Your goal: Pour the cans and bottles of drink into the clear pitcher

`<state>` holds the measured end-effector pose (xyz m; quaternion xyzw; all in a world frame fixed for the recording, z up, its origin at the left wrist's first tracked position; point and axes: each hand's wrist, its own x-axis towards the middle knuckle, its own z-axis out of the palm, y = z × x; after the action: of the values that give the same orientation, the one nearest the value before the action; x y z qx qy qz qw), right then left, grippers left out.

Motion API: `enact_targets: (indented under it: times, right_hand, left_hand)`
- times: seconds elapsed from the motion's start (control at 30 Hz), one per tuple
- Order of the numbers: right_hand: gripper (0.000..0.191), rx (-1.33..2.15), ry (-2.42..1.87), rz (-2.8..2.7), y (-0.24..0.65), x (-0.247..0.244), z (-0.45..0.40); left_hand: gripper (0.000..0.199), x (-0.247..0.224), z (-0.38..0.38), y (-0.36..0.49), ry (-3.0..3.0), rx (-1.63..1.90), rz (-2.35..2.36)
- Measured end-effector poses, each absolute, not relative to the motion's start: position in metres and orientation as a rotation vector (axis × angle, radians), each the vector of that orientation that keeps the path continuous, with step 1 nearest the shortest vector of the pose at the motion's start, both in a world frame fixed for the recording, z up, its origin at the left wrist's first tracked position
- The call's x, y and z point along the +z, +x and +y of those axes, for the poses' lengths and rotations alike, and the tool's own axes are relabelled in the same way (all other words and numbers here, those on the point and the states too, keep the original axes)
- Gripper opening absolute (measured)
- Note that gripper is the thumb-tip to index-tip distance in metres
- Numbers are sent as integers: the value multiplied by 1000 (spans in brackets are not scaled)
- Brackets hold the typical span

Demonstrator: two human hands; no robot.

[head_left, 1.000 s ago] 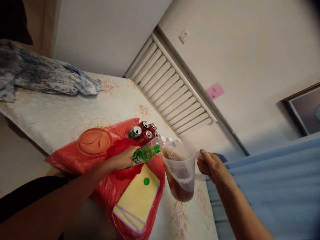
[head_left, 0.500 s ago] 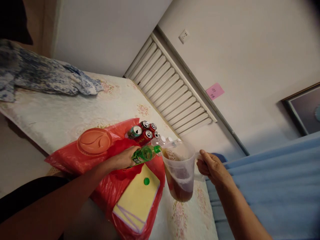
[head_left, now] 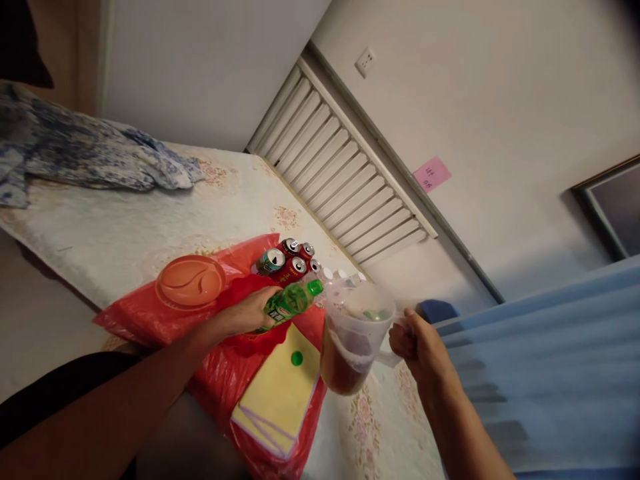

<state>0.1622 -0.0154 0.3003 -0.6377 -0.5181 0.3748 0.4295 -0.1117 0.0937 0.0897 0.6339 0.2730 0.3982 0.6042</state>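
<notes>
"Floral-covered desk (head_left: 225,213), slatted radiator (head_left: 345,167) beside it. How are my hands placed?"

"Left grip (head_left: 255,310): closed round the green bottle (head_left: 287,303), tilted, its mouth near the rim of the clear jug (head_left: 350,347)."

"And my right grip (head_left: 413,337)?"

"Curled round the jug's handle; brown liquid within, jug over the desk."

"Surroundings?"

"Red plastic (head_left: 215,387) under an orange dish (head_left: 191,282) and yellow cloths (head_left: 275,393), these bearing a green disc (head_left: 297,359); opened cans (head_left: 290,260) near the bottle."

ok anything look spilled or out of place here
No spill shows. Slightly odd: a small green cap lies loose on the yellow cloths, and the blue-and-white fabric is bunched up on the table rather than folded.
</notes>
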Motion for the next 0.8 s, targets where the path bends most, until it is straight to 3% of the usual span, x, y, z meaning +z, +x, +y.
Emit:
enact_targets:
  times: [0.37,0.53,0.8]
  right_hand:
    - [52,778,-1304,-1035,141,282,-23]
    - [45,786,-1198,-913,118,259,-14]
    - [50,766,-1152,-964,77,210,12]
  left_hand:
    - [71,102,100,-120,1421,1139,840]
    - [69,114,98,-129,1462,1286,966]
    - [64,116,96,-139,1449,1574,1205]
